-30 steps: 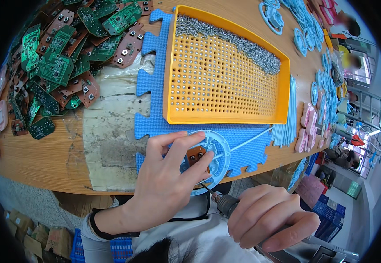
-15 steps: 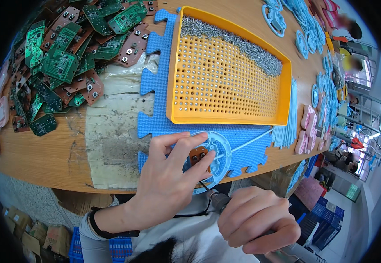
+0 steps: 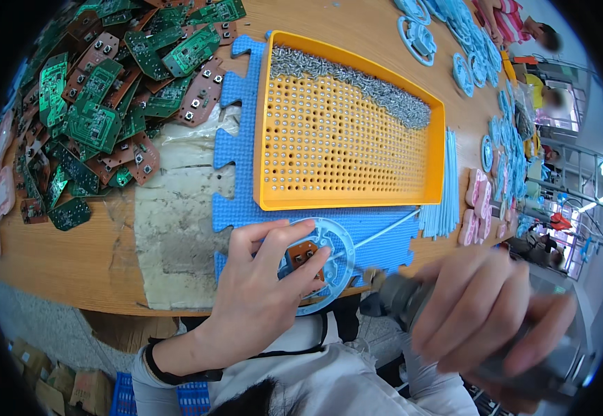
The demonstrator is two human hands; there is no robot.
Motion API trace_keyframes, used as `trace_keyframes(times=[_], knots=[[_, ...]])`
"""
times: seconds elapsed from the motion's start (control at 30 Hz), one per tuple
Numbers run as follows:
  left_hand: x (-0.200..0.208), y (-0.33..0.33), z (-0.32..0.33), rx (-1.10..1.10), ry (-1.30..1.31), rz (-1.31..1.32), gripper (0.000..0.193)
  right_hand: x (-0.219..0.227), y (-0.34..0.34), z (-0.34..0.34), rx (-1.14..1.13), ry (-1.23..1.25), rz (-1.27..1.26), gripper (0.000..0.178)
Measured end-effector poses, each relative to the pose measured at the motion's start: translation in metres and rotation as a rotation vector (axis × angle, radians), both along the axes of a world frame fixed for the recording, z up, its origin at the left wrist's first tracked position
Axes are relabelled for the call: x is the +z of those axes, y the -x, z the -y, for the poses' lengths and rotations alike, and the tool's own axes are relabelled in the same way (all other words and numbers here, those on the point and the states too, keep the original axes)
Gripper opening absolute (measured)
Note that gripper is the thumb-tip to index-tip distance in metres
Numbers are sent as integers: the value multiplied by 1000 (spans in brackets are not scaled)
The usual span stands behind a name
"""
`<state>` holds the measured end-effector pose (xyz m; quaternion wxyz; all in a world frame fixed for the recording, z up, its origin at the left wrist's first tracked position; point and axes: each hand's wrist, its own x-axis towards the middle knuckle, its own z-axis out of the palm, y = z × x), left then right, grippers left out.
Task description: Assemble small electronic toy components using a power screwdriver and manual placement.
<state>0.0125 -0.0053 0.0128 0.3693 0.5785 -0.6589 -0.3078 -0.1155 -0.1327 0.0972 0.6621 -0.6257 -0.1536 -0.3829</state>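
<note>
A light-blue round plastic housing (image 3: 347, 263) rests at the near edge of a blue foam mat (image 3: 235, 182), with a thin blue rod (image 3: 387, 229) reaching from it to the upper right. Inside the ring sits a brown circuit board (image 3: 301, 254) with small buttons. My left hand (image 3: 258, 281) lies across the housing, its fingers gripping the rim and pressing on the board. To the right, my right hand (image 3: 473, 305) is wrapped round a dark power screwdriver (image 3: 403, 299). Motion blurs both, and the tool's front end stands apart from the housing.
Beyond the housing stands a yellow tray (image 3: 349, 207) with a perforated plate and a heap of silver screws (image 3: 364, 89). Green and brown circuit boards (image 3: 93, 119) pile up at left. Blue rods (image 3: 443, 197), pink parts (image 3: 477, 202) and more blue housings (image 3: 462, 73) lie at right; people are beyond.
My right hand has lifted the screwdriver away from the housing, up and to the right. My left hand keeps its hold on the housing. The whole view has shifted slightly.
</note>
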Motion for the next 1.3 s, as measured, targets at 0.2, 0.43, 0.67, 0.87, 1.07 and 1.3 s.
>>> trace_keyframes(times=[0.2, 0.43, 0.67, 0.87, 1.07, 1.3], knots=[[0, 1, 2, -4, 24, -1, 40, -5, -1, 23, -308, 102, -253, 62], [-2, -3, 3, -14, 52, -4, 32, -15, -5, 34, -222, 95, -360, 78], [-3, -3, 1, 5, 1, -6, 34, -18, -3, 35, -185, 85, -435, 84], [-2, -3, 2, -6, 70, -8, 32, -39, -6, 5, -476, -97, -236, 83], [-3, 0, -1, 10, 55, -4, 40, 2, 5, 11, -440, 23, -243, 67], [-7, 0, -3, 10, 56, -39, 38, 19, 30, -26, -227, -21, -193, 41]])
